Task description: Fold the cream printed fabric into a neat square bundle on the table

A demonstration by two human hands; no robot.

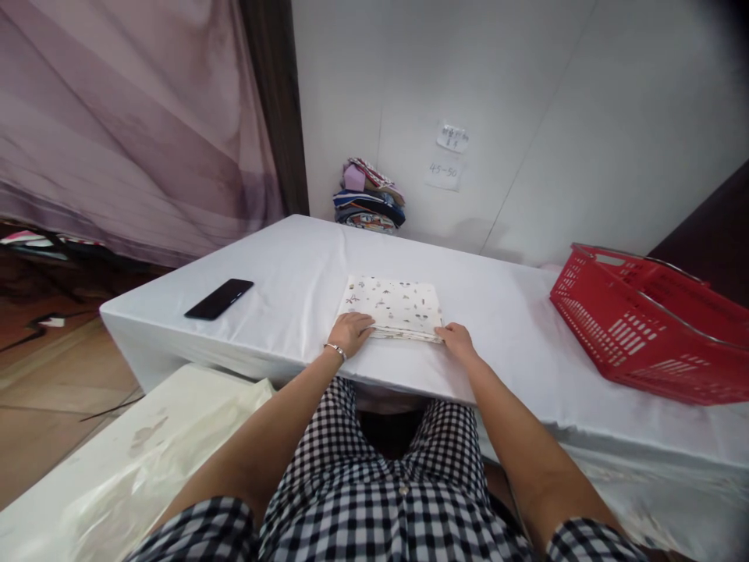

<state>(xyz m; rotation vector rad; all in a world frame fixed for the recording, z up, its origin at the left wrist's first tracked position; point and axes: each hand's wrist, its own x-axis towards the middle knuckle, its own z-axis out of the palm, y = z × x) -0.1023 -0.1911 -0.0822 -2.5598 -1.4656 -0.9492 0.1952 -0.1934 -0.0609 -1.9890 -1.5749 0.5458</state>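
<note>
Both hands (349, 332) (456, 340) on folded cloth (395, 307), grip unclear

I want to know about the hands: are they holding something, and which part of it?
Both hands touch the folded patterned cloth at its near edge: left hand at the near-left corner, right hand at the near-right corner.

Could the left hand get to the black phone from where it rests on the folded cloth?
Probably yes. The left hand lies on the folded cloth, and only bare white tablecloth separates it from the phone.
</note>
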